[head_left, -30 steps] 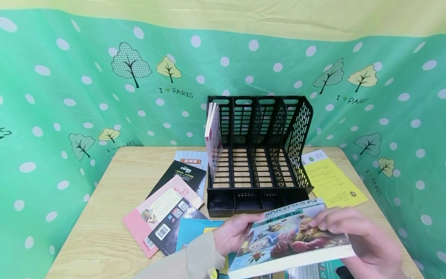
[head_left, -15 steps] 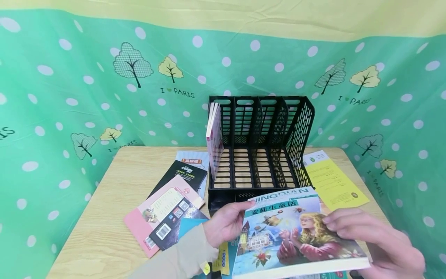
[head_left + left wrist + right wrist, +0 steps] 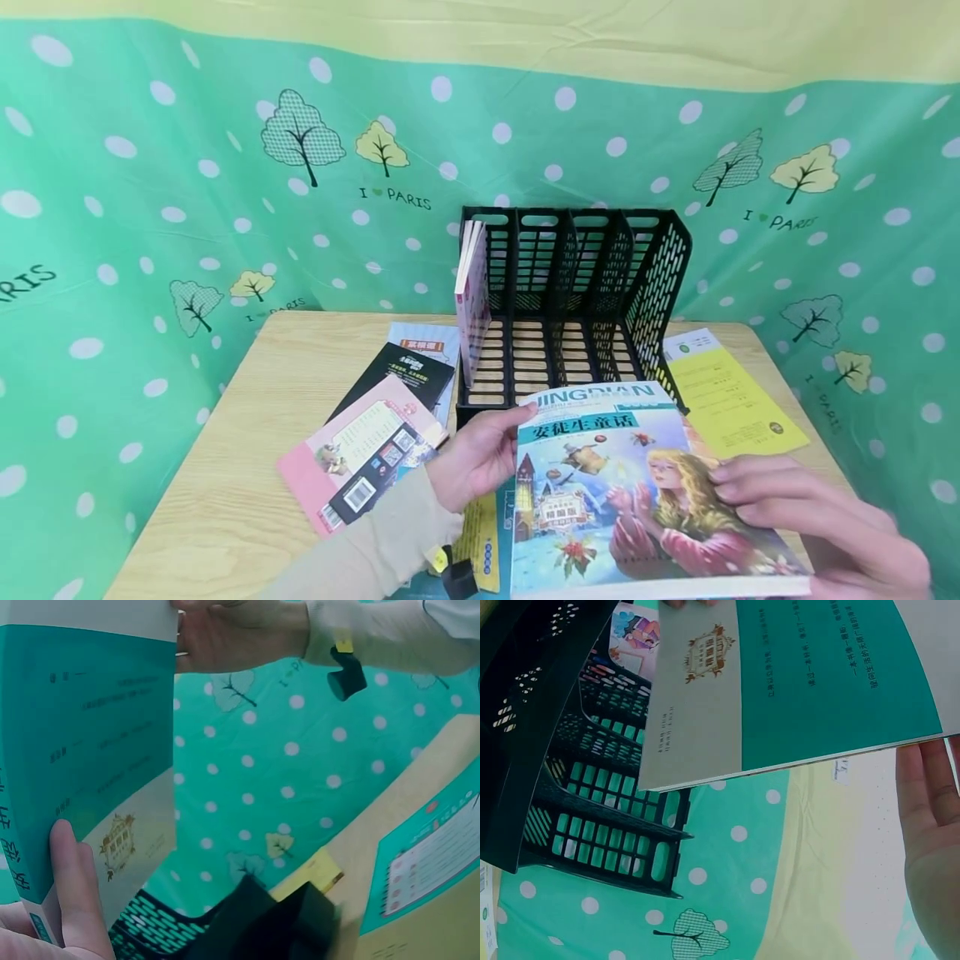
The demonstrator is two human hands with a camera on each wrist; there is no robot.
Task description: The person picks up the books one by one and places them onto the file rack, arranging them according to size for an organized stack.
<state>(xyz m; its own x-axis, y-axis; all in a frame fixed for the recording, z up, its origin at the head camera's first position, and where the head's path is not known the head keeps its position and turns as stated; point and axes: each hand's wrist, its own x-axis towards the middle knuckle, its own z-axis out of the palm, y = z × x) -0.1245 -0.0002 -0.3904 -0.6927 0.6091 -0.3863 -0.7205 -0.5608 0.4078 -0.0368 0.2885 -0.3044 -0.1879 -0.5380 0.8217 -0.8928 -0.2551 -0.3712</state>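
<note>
A thick paperback book (image 3: 585,508) with a snowy picture of a blonde girl on its cover is held between both hands, in front of the rack. My left hand (image 3: 483,458) grips its left edge, thumb on the front cover. At the opposite edge, my right hand (image 3: 832,517) grips it with fingers on the cover. Both wrist views show the green-and-white back cover (image 3: 832,682); in the left one, fingers (image 3: 73,870) press on it near the spine. Behind stands a black file rack (image 3: 667,275), a thin pink book (image 3: 473,304) upright in its leftmost slot.
Left of the rack, a pink book (image 3: 307,483), a black book (image 3: 401,375) and a dark barcoded book (image 3: 358,493) overlap on the wooden table (image 3: 210,467). A yellow book (image 3: 731,400) lies to the right. More books lie beneath the hands, partly hidden.
The held book has come up and tilted, so its cover faces the head camera more fully and now hides the rack's front compartments. Both hands keep their hold. The head view has shifted slightly.
</note>
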